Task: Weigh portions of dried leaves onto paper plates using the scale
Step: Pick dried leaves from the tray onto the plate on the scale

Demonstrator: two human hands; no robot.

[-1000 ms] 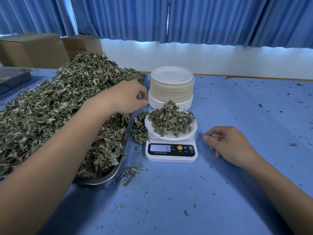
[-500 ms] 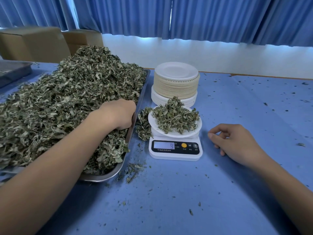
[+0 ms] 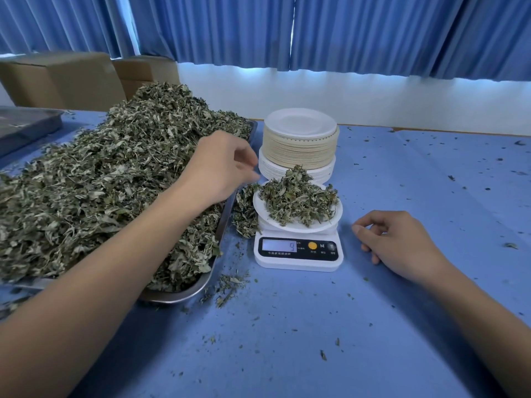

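Small packing/sorting workroom, not a home: long table (image 3: pixel 287 340) w/ blue cover, big metal tray (image 3: pixel 178 295) heaped w/ dried leaves (image 3: pixel 115 182), digital scale (image 3: pixel 298 254), tall stack of paper plates (image 3: pixel 300 145), cardboard boxes (image 3: pixel 57 81) at the back, blue curtains (image 3: pixel 373 33) above a plain white wall (image 3: pixel 373 101).

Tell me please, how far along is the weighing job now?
Done: one paper plate on the scale carries a pile of leaves; the display reads 9. In hand: the left hand hovers beside that plate; I cannot tell whether its fingers hold leaves. Left: a big heap in the tray and a tall stack of empty plates; no finished portion is in view.
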